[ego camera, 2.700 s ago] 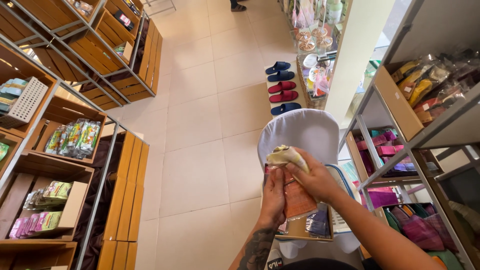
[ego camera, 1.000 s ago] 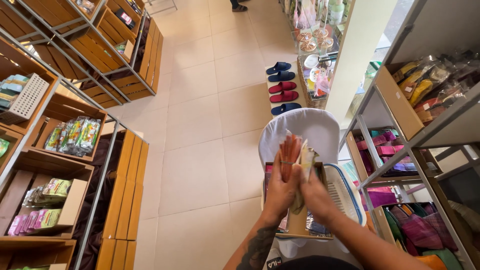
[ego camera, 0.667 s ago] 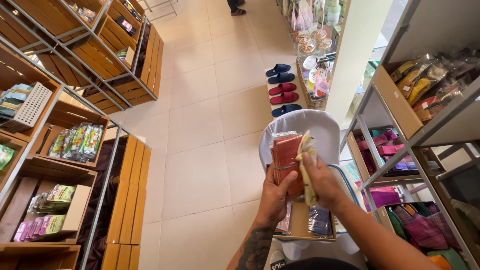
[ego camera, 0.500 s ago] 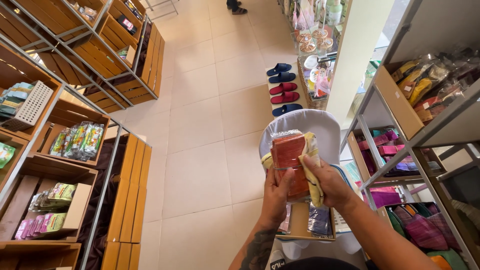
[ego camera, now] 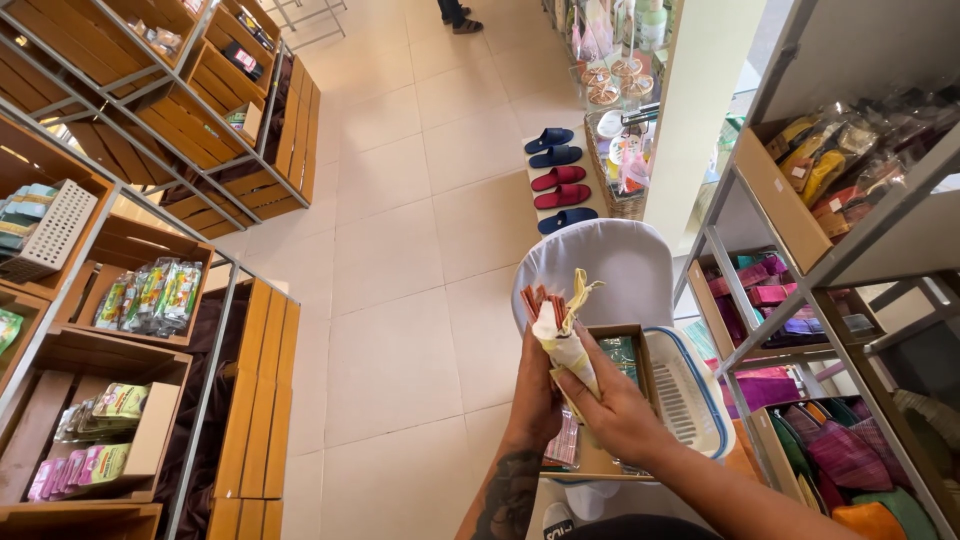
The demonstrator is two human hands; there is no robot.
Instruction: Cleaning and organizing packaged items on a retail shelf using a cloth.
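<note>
Both my hands hold one bundle (ego camera: 560,325) upright in front of me: reddish-brown flat pieces wrapped in pale cream and yellow paper or cloth. My left hand (ego camera: 533,395) grips it from behind and below. My right hand (ego camera: 612,408) closes around its lower right side, fingers over the wrapping. The bundle hangs above a shallow brown cardboard box (ego camera: 643,365) with small packets in it. That box rests on a chair with a white cover (ego camera: 620,262).
A white plastic basket with a blue rim (ego camera: 690,390) lies beside the box. Wooden crate shelves with packets (ego camera: 145,295) stand at left. A metal rack with coloured fabric goods (ego camera: 830,300) is at right. Slippers (ego camera: 558,180) line the tiled floor ahead.
The bundle was flat between my palms, then opened to show its red face. Now it is turned edge-on and gathered upright in both hands.
</note>
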